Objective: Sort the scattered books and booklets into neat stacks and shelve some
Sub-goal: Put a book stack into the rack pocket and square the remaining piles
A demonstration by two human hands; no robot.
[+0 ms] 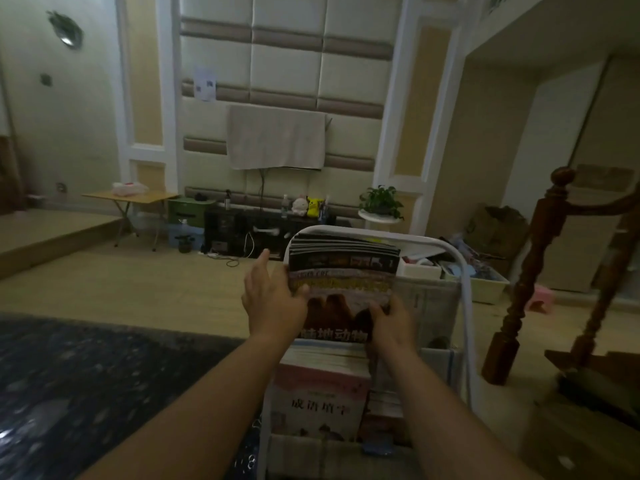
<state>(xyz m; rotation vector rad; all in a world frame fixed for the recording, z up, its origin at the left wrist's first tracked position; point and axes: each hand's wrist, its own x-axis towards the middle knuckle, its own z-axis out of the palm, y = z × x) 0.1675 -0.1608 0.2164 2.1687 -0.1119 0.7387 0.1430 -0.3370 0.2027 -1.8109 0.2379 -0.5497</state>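
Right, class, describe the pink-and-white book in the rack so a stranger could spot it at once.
Start at the white tube rack ahead. Under the dark booklets held by the left hand and right hand, the book faces us. Only it is white with a pink top band and red characters.

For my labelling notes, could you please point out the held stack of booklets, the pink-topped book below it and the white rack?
Stack of booklets (341,289): head view, front cover.
Pink-topped book (320,407): head view, front cover.
White rack (465,306): head view, right upright tube.
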